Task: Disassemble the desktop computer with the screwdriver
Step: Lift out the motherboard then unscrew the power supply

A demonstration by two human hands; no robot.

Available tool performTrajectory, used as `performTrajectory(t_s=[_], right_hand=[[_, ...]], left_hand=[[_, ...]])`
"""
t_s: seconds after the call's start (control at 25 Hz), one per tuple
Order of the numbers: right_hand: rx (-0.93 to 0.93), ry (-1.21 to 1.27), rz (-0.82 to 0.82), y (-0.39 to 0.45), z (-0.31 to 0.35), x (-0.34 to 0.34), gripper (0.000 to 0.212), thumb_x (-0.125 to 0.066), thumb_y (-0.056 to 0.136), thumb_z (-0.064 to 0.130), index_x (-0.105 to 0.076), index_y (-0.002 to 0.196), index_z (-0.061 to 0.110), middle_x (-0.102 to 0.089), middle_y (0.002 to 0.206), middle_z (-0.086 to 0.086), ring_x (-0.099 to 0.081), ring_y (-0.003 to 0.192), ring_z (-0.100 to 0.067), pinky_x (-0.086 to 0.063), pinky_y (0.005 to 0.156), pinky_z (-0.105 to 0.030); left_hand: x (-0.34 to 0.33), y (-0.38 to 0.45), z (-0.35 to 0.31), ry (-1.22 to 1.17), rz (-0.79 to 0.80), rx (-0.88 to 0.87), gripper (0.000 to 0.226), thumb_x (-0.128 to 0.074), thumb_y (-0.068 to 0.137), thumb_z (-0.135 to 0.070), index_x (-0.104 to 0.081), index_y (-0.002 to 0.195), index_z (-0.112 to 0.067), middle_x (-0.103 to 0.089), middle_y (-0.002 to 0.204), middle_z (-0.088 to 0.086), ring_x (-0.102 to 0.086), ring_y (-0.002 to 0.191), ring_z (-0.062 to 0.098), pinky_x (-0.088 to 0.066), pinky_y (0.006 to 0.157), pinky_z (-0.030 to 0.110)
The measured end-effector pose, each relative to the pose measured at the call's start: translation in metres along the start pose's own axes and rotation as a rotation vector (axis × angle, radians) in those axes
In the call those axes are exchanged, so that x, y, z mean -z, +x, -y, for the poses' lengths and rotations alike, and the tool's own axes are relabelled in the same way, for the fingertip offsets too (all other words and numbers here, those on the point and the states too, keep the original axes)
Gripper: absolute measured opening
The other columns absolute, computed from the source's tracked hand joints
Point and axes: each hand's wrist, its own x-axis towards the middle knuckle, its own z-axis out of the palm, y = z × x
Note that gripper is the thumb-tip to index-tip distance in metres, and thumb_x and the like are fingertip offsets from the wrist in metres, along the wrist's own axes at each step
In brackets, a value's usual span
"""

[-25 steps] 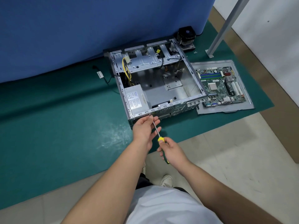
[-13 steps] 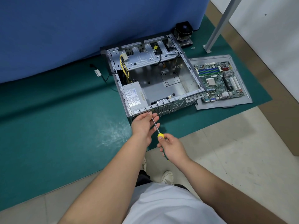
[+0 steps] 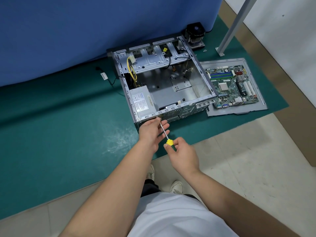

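Desktop computer case lies open on the green mat, its rear panel just ahead of the fingertips of both hands. The left hand reaches to that rear edge with its fingers mostly straight and loosely spread; thumb and forefinger seem to steady the screwdriver shaft near its tip, though the exact contact is too small to read. The right hand sits nearer the body, its fingers curled round the yellow-collared handle, most of which is hidden inside the palm. The tip meets the panel at the corner beside the power supply, which still sits inside the case beyond the left fingertips.

The likeliest trouble is the tip camming out of the screw head: the shaft runs at a slant to the panel, so a turn without firm forward pressure could round the slot. A slip would send the blade across the left fingers resting beside it, or along the sharp sheet-metal edge. A freed screw could also drop behind the fingers and roll away across the mat. The motherboard, well off to the right of the right fingers on its grey panel, looks safely out of reach.
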Motion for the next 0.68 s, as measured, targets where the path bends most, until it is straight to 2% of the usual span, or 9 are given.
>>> performTrajectory(t_s=[0.2,0.28,0.4,0.48,0.56,0.6,0.68], right_hand=[[0.023,-0.128,-0.003,-0.001,0.009,0.003,0.026,-0.058,0.096,0.046,-0.045,0.095,0.024,-0.066,0.091,-0.001,-0.064,0.084,-0.031,-0.042,0.060,-0.038],[0.059,-0.179,-0.051,-0.002,0.013,0.003,0.026,-0.059,0.094,0.041,-0.039,0.092,0.024,-0.065,0.094,-0.001,-0.064,0.085,-0.034,-0.038,0.058,-0.037],[0.035,-0.148,-0.028,0.000,0.012,0.000,0.027,-0.061,0.092,0.042,-0.043,0.091,0.022,-0.065,0.088,0.000,-0.064,0.081,-0.031,-0.041,0.058,-0.038],[-0.030,0.061,0.102,0.005,0.009,0.004,0.029,-0.068,0.092,0.043,-0.049,0.092,0.021,-0.066,0.084,0.002,-0.064,0.074,-0.023,-0.045,0.059,-0.035],[-0.179,0.501,0.335,0.009,0.008,0.011,0.028,-0.070,0.095,0.039,-0.056,0.096,0.016,-0.066,0.082,-0.003,-0.065,0.063,-0.017,-0.051,0.059,-0.033],[-0.266,0.711,0.464,0.007,0.007,0.014,0.026,-0.067,0.098,0.037,-0.058,0.101,0.013,-0.065,0.081,-0.007,-0.064,0.060,-0.017,-0.054,0.058,-0.033],[-0.384,0.931,0.634,0.003,0.003,0.020,0.029,-0.059,0.103,0.036,-0.063,0.110,0.009,-0.065,0.077,-0.010,-0.062,0.058,-0.021,-0.054,0.055,-0.031]], left_hand=[[0.003,-0.006,0.014,0.190,-0.073,-0.079,0.017,-0.081,0.086,-0.006,-0.065,0.090,-0.009,-0.071,0.079,0.009,-0.068,0.063,0.021,-0.058,0.058,0.030],[0.001,-0.009,0.019,0.206,-0.087,-0.096,0.022,-0.084,0.082,-0.004,-0.063,0.088,-0.008,-0.068,0.073,0.010,-0.064,0.055,0.022,-0.056,0.055,0.029],[0.001,-0.010,0.019,0.220,-0.083,-0.102,0.023,-0.085,0.082,-0.004,-0.065,0.091,-0.005,-0.068,0.070,0.013,-0.063,0.053,0.023,-0.057,0.055,0.030],[0.004,-0.012,0.016,0.222,-0.067,-0.090,0.021,-0.084,0.083,-0.006,-0.066,0.093,-0.003,-0.070,0.069,0.013,-0.066,0.057,0.024,-0.060,0.059,0.032],[0.005,-0.013,0.014,0.189,-0.043,-0.071,0.016,-0.080,0.087,-0.004,-0.065,0.093,-0.002,-0.071,0.067,0.012,-0.069,0.058,0.024,-0.060,0.058,0.031],[0.005,-0.015,0.013,0.161,-0.029,-0.057,0.011,-0.076,0.090,-0.001,-0.065,0.093,-0.001,-0.072,0.067,0.012,-0.070,0.058,0.023,-0.060,0.057,0.030],[0.005,-0.018,0.011,0.122,0.010,-0.027,0.002,-0.066,0.096,0.002,-0.066,0.098,0.002,-0.075,0.073,0.013,-0.075,0.065,0.022,-0.064,0.061,0.032]])
